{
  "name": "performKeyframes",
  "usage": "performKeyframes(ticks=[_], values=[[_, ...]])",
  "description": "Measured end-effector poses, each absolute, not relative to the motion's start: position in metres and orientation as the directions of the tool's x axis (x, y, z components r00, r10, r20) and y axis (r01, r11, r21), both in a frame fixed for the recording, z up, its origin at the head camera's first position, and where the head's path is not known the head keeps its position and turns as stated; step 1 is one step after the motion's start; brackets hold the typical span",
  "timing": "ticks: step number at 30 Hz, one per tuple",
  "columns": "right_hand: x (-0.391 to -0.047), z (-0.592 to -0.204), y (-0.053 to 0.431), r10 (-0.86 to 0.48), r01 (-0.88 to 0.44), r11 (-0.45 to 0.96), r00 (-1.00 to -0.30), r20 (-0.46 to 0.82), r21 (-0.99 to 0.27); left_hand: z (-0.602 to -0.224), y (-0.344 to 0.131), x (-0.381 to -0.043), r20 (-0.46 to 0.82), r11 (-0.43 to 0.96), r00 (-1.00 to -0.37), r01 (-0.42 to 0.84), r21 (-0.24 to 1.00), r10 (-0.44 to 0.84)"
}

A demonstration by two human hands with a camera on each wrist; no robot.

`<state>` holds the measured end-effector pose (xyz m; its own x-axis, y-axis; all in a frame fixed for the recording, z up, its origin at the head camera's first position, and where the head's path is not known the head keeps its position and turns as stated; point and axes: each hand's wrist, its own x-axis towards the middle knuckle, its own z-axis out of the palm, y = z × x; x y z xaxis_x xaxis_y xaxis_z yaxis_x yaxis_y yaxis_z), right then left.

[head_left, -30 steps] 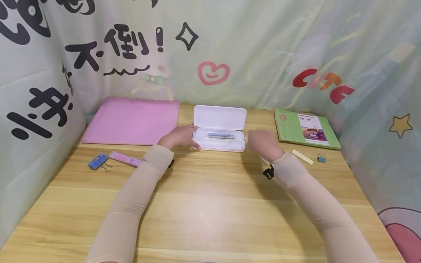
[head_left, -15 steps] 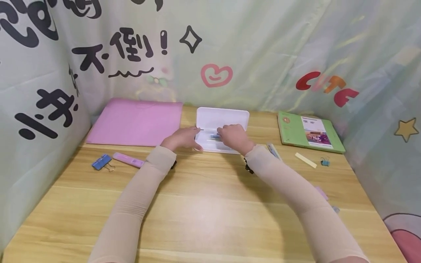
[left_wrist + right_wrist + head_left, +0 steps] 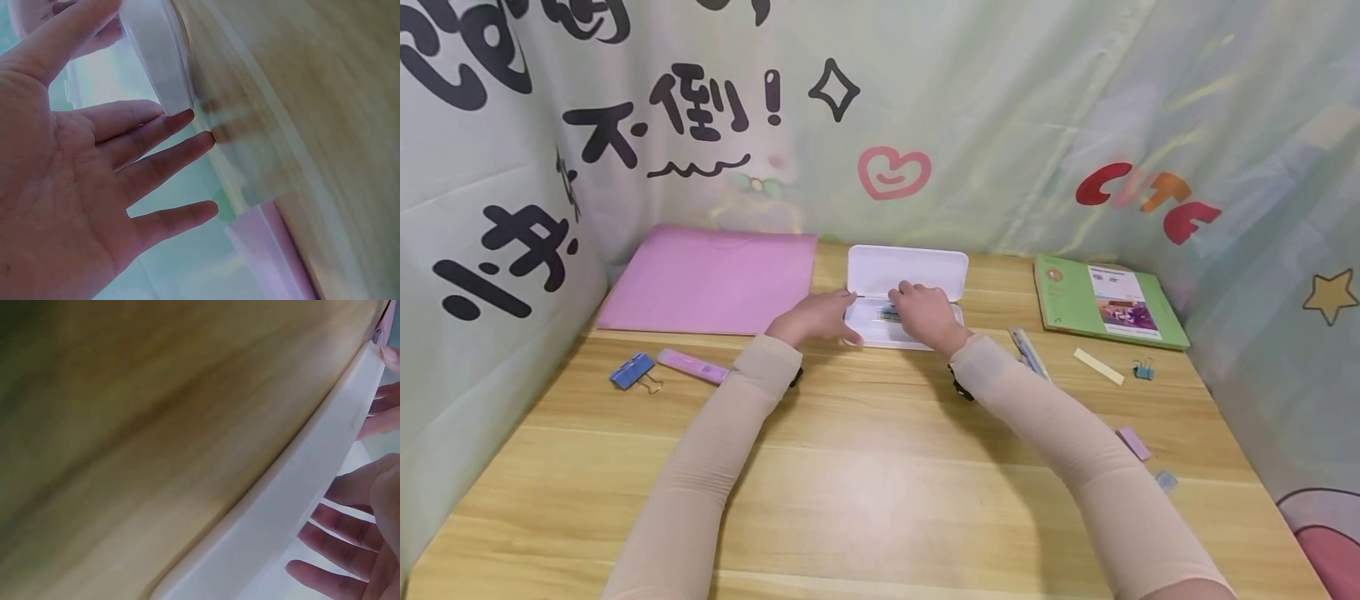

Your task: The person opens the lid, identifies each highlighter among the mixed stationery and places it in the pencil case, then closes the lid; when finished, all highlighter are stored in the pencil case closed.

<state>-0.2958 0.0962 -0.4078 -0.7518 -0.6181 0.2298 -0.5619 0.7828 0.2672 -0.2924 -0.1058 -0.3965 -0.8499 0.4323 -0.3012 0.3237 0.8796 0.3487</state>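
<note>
A white pencil case (image 3: 907, 273) stands with its lid raised at the back middle of the table. Slim bluish pens (image 3: 887, 314) lie in its tray, partly covered by my right hand (image 3: 927, 317). That hand reaches down into the tray; in the right wrist view its fingers (image 3: 340, 550) bend over the case's front wall (image 3: 269, 506). I cannot tell whether they grip a pen. My left hand (image 3: 816, 317) touches the case's left end, thumb in front and fingers behind. The left wrist view shows its fingers (image 3: 165, 165) straight and spread.
Back left lies a pink folder (image 3: 715, 279); before it, a blue binder clip (image 3: 632, 370) and a long pink object (image 3: 691, 365). To the right are pens (image 3: 1030, 353), a green notebook (image 3: 1075, 300), a cream strip (image 3: 1098, 367), a teal clip (image 3: 1143, 369) and a pink block (image 3: 1133, 443).
My right hand has moved left, from beside the case's right end to inside its tray. The pens on the table at right now show. My left hand has stayed at the case's left end.
</note>
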Motion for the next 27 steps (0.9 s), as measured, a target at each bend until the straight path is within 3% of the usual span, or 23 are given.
performKeyframes(ticks=[10, 17, 27], values=[[-0.295, -0.409, 0.089, -0.629, -0.579, 0.776, -0.745, 0.223, 0.251, -0.400, -0.104, -0.293, -0.291, 0.876, -0.849, 0.337, 0.344, 0.441], [-0.292, -0.410, 0.090, -0.602, -0.547, 0.785, -0.783, 0.153, 0.289, -0.403, -0.103, -0.292, -0.291, 0.871, -0.844, 0.343, 0.353, 0.450], [-0.279, -0.396, 0.118, -0.541, -0.503, 0.834, -0.826, 0.158, 0.226, -0.398, -0.106, -0.292, -0.291, 0.870, -0.844, 0.341, 0.357, 0.451]])
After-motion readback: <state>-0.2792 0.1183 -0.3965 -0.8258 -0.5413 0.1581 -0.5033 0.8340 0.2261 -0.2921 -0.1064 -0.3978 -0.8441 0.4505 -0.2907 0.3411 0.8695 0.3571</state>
